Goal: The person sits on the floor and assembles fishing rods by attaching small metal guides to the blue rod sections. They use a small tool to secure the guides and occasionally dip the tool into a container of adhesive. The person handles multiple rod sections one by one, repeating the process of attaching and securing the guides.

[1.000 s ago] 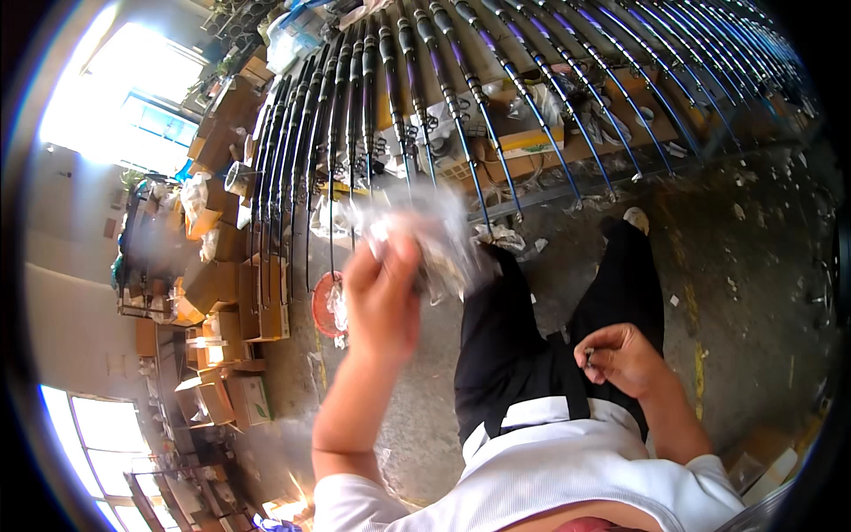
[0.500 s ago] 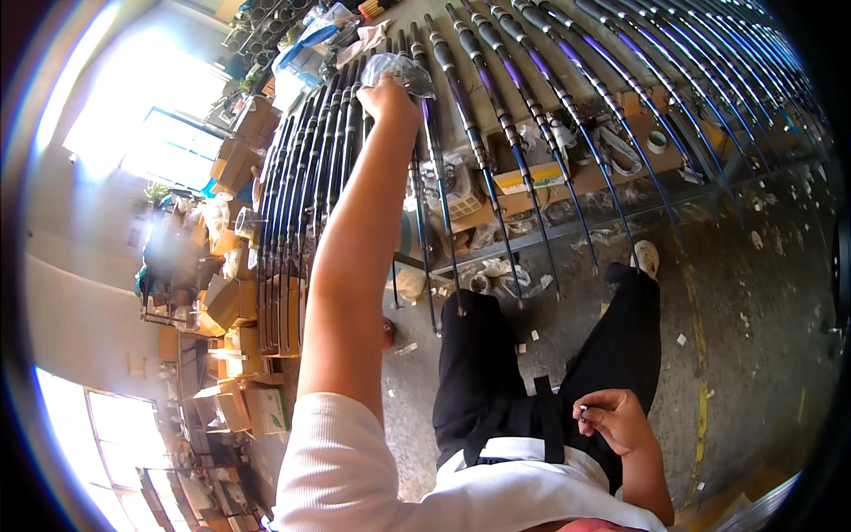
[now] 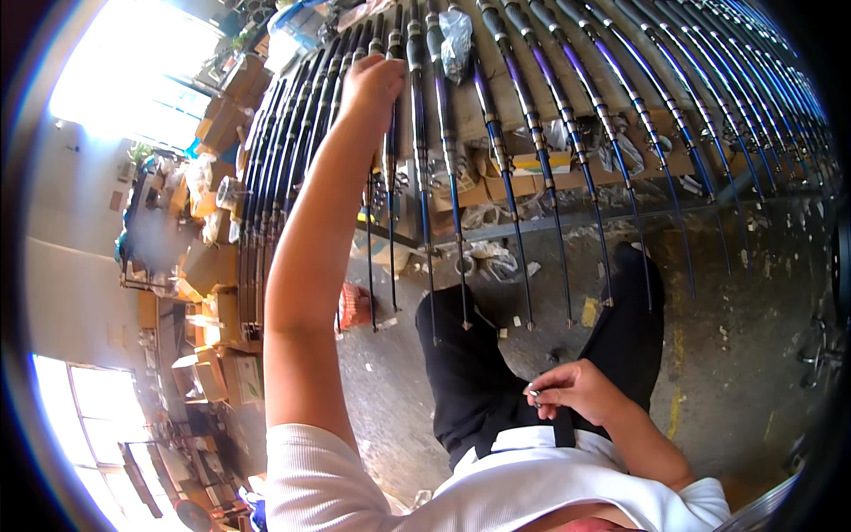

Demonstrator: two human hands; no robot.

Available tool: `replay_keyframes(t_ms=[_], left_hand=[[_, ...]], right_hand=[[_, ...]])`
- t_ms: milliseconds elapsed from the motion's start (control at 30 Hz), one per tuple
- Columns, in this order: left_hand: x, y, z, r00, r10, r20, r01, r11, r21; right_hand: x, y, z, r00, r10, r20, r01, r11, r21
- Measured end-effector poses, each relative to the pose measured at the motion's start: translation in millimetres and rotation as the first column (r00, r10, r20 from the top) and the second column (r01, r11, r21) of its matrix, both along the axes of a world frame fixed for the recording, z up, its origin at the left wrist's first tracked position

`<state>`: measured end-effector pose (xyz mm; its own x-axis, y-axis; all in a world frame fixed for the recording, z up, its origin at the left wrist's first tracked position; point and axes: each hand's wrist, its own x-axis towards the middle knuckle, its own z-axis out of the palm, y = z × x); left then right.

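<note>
A long row of dark fishing rods [image 3: 534, 124], with blue and purple blanks, lies side by side over the bench, their thin tips pointing toward me. My left arm reaches out to the rods at the left of the row. There my left hand [image 3: 372, 82] is closed at the grip of one rod; its fingertips are partly hidden. A crumpled clear plastic bag [image 3: 456, 46] rests on the rods a little to the right of it. In front of my waist, my right hand [image 3: 572, 390] pinches a small shiny piece [image 3: 534, 395], too small to name.
Below the rods, a shelf holds cardboard and plastic wrapping [image 3: 496, 182]. Cardboard boxes [image 3: 235, 377] are stacked along the left. Scraps and bags [image 3: 493, 260] lie on the grey floor, and a reddish container [image 3: 356, 306] stands beneath the rod tips.
My left hand has let go of the plastic bag, which now lies on the rods, and has moved to a rod at the left. The right hand still pinches its small piece.
</note>
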<state>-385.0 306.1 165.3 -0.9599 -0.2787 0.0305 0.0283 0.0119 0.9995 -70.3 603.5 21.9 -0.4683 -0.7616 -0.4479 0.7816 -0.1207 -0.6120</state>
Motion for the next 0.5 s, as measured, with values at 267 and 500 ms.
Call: replay_keyframes(t_ms=[267, 500], left_hand=[[259, 24, 38, 0.912, -0.357, -0.2, 0.409, 0.822, 0.397], [418, 87, -90, 0.951, -0.206, 0.231, -0.158, 0.317, 0.935]], right_hand=[[2, -10, 29, 0.999, -0.015, -0.049, 0.01, 0.994, -0.107], [36, -34, 50, 0.966, 0.033, -0.255, -0.048, 0.997, -0.054]])
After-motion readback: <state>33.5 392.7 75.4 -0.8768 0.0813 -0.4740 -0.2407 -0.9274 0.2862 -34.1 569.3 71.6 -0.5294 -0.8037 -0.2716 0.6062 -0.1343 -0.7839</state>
